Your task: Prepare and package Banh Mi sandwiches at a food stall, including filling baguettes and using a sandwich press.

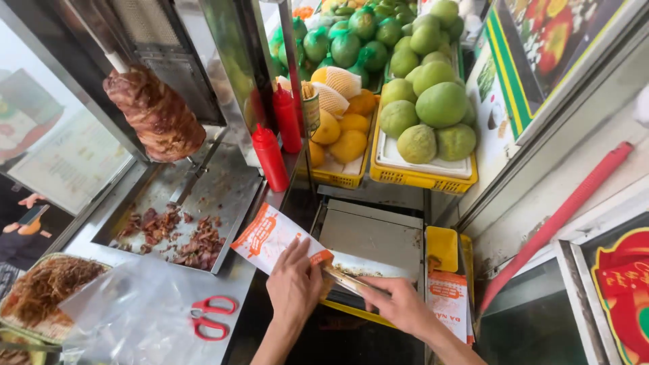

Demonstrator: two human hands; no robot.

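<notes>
Stall counter: I stood over a brushed steel counter (236,284) with a sunken steel drip tray (223,196) holding browned meat shavings below a tall cone of roasted meat on a vertical spit (154,111).
Fruit crates: yellow plastic crates (419,177) of large green pomelos and yellow fruit stood behind, well apart from my hands.
Flat press: a grey metal lid of a flat press (372,236) lay just beyond my fingers.
Sleeve: a white and orange paper sandwich sleeve (267,236) lay tilted at the counter's edge, its mouth pointing toward my right.
Left hand: my left hand (294,284) pressed flat on the sleeve's near end, fingers spread, pinning rather than clutching.
Right hand: my right hand (399,305) was closed around long metal tongs (348,278), whose tips reached the sleeve's mouth.
Doing it well: I judged that holding the paper firmly flat and keeping the tongs level with the opening mattered most.
Small items: two red squeeze bottles (277,142) and red-handled scissors (209,316) sat nearby, untouched.
</notes>
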